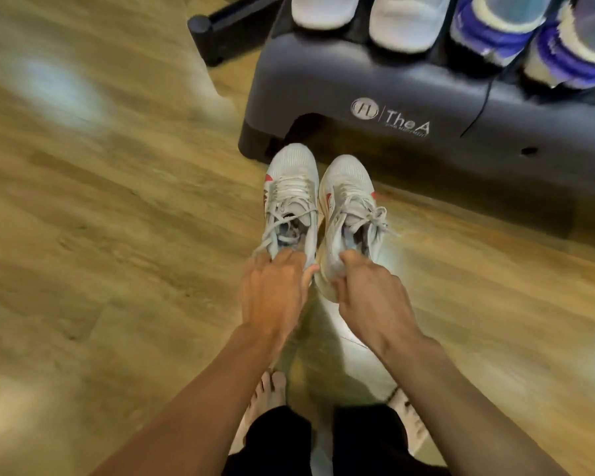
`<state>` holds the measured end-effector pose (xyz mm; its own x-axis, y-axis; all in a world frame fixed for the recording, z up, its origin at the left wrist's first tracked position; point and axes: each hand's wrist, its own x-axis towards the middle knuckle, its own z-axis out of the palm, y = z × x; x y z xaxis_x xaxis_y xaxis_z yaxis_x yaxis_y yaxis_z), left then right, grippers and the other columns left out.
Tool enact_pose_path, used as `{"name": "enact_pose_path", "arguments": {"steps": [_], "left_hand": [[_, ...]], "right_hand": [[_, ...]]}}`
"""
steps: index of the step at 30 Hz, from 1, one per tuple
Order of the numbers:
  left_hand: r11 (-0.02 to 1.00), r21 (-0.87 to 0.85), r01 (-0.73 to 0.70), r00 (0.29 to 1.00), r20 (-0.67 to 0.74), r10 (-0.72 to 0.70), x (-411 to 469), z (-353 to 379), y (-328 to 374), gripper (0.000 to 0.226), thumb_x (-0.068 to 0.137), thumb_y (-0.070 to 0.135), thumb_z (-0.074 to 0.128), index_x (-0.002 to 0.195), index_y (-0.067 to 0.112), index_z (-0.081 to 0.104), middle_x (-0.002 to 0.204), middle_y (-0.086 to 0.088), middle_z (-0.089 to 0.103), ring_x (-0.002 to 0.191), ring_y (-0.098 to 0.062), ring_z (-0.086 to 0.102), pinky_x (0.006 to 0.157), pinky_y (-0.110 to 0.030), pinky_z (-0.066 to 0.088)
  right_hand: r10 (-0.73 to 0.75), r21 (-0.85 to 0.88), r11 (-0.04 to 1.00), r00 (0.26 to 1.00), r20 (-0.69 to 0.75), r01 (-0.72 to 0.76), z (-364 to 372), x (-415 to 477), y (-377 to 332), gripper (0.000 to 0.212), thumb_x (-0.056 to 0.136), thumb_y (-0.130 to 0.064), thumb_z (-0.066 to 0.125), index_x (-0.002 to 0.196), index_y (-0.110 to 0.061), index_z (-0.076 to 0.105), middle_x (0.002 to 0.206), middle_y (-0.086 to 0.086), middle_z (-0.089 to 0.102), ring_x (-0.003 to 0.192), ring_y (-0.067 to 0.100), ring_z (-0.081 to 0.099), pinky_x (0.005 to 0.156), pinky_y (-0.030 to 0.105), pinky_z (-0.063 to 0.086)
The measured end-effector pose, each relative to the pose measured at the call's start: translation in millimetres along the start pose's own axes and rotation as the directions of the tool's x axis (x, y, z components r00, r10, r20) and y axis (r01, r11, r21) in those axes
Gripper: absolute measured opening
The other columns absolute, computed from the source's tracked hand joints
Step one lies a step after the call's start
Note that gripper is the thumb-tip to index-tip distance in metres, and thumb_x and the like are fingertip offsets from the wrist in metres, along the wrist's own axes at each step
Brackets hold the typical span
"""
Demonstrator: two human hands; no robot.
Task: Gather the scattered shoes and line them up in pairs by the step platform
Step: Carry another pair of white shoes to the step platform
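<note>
left hand (275, 293) grips the heel of the left grey shoe (291, 187), right hand (369, 297) pinches the heel of the right grey shoe (348, 190), pair side by side, toes just beside the front left corner of the step platform (323, 87).

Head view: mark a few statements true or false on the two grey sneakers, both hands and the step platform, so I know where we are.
1. The left hand grips the left grey sneaker at its heel end. True.
2. The right hand holds nothing. False: it grips the right grey sneaker at its heel end.
3. Both grey sneakers point their toes toward the step platform. True.
4. No shoes are on top of the platform. False: a white pair and a purple pair sit on it.
</note>
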<state>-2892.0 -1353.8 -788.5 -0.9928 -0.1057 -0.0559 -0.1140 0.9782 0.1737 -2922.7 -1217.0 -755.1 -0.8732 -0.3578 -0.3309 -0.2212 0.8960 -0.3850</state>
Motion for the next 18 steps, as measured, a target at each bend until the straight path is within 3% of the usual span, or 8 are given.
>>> {"name": "enact_pose_path", "arguments": {"steps": [3, 7, 10, 15, 18], "left_hand": [[1.0, -0.002, -0.01, 1.0, 0.012, 0.01, 23, 50, -11, 0.032, 0.095, 0.04, 0.051, 0.092, 0.011, 0.064, 0.089, -0.008, 0.068, 0.077, -0.032, 0.06, 0.068, -0.036, 0.041], [1.0, 0.011, -0.004, 1.0, 0.015, 0.004, 54, 99, -19, 0.036, 0.097, 0.045, 0.045, 0.095, 0.013, 0.062, 0.097, -0.006, 0.066, 0.085, -0.031, 0.059, 0.07, -0.036, 0.042], [1.0, 0.027, -0.002, 1.0, 0.016, 0.001, 73, 126, -20, 0.036, 0.097, 0.046, 0.043, 0.097, 0.015, 0.06, 0.099, -0.004, 0.064, 0.086, -0.029, 0.058, 0.071, -0.035, 0.041], [0.998, 0.057, -0.033, 0.999, 0.0, 0.033, 99, 159, -22, 0.037, 0.097, 0.049, 0.039, 0.103, 0.019, 0.059, 0.104, 0.0, 0.064, 0.092, -0.027, 0.058, 0.08, -0.035, 0.042], [0.994, 0.089, -0.061, 0.998, -0.011, 0.062, 120, 175, -25, 0.039, 0.098, 0.051, 0.035, 0.106, 0.021, 0.059, 0.105, 0.002, 0.063, 0.093, -0.025, 0.058, 0.081, -0.034, 0.04]], "right_hand": [[-0.017, -0.004, 1.0, 0.999, -0.033, 0.017, 38, 33, 20, 0.014, 0.089, -0.015, 0.056, 0.097, -0.019, 0.044, 0.086, 0.006, 0.059, 0.065, 0.026, 0.05, 0.057, 0.031, 0.032], [0.001, -0.015, 1.0, 0.998, -0.059, -0.002, 77, 74, 41, 0.022, 0.09, -0.015, 0.055, 0.111, -0.015, 0.049, 0.091, 0.009, 0.062, 0.079, 0.033, 0.06, 0.063, 0.033, 0.042], [0.03, -0.025, 0.999, 0.996, -0.086, -0.032, 95, 98, 53, 0.024, 0.091, -0.017, 0.055, 0.114, -0.016, 0.049, 0.097, 0.01, 0.062, 0.086, 0.035, 0.061, 0.064, 0.032, 0.038], [0.065, -0.025, 0.997, 0.987, -0.147, -0.069, 116, 127, 73, 0.022, 0.089, -0.017, 0.056, 0.11, -0.019, 0.049, 0.086, 0.005, 0.059, 0.079, 0.029, 0.06, 0.062, 0.03, 0.038], [0.064, -0.025, 0.997, 0.973, -0.222, -0.071, 127, 146, 82, 0.018, 0.087, -0.016, 0.058, 0.095, -0.022, 0.043, 0.077, -0.003, 0.046, 0.073, 0.027, 0.058, 0.059, 0.029, 0.034]]}}
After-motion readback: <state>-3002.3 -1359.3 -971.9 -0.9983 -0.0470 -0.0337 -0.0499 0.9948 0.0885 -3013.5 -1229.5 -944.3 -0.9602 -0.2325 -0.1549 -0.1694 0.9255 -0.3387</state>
